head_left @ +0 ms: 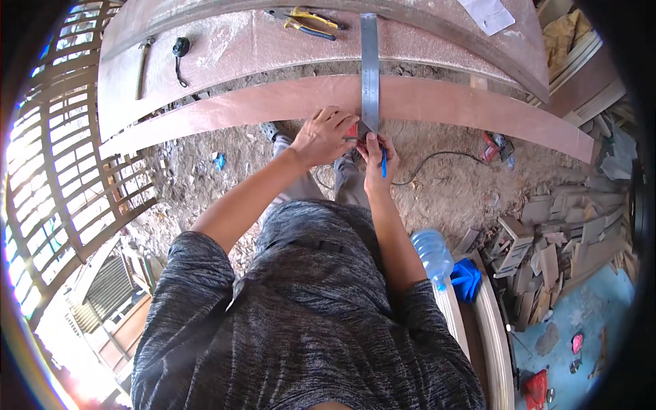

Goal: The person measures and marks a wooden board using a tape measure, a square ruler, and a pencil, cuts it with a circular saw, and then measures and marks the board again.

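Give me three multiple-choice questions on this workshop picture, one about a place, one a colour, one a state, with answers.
1. Where do the pliers lie?
A. on the workbench top
B. on the floor
C. in the left hand

2. What colour is the pen in the right hand?
A. red
B. blue
C. green

3. How does the steel square lie?
A. hanging on the wall
B. leaning on the bottle
C. flat across the curved board

Answers: A, they rest up on the bench; B, its barrel is blue; C, its blade crosses the board, the left hand at its stock.

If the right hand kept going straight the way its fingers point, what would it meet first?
The right hand points up the picture; it would likely first meet the steel square lying across the wooden board, though depth is unclear.
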A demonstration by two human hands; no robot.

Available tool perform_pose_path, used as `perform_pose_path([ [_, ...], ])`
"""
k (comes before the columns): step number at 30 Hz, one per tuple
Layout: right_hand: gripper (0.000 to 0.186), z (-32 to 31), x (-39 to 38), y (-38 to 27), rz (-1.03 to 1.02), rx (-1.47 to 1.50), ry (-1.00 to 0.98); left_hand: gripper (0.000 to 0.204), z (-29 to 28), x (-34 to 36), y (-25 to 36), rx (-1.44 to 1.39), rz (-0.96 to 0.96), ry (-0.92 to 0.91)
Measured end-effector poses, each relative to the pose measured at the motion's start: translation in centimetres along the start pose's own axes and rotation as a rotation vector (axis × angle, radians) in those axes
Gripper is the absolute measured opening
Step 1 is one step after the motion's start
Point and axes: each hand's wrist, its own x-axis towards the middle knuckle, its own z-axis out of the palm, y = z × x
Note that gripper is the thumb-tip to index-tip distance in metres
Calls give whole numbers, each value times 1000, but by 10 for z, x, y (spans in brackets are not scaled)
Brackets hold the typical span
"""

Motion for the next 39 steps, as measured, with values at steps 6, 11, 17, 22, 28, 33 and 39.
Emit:
perform_pose_path([
  [6, 36, -3, 0, 2, -37, -41, -3, 68, -9, 6, -16, -97, -40, 87],
  [11, 38, -5, -2, 4, -47, -3, -5, 129, -16, 32, -31, 52, 18, -125],
  [17, 43, -2, 11, 3, -87, -20, 20, 130, -5, 52, -41, 95, 15, -192],
  [22, 44, 2, 13, -1, -64, -8, 26, 127, 0, 52, -43, 46, 7, -154],
  [28, 43, 1, 11, -1, -68, 8, 23, 128, 0, 52, -43, 20, 5, -138],
  [33, 42, 3, 11, -3, -59, 20, 22, 128, 1, 52, -45, 12, 9, -135],
  [39, 40, 2, 11, -1, -77, 42, 7, 129, 2, 52, -44, 34, 11, -130],
])
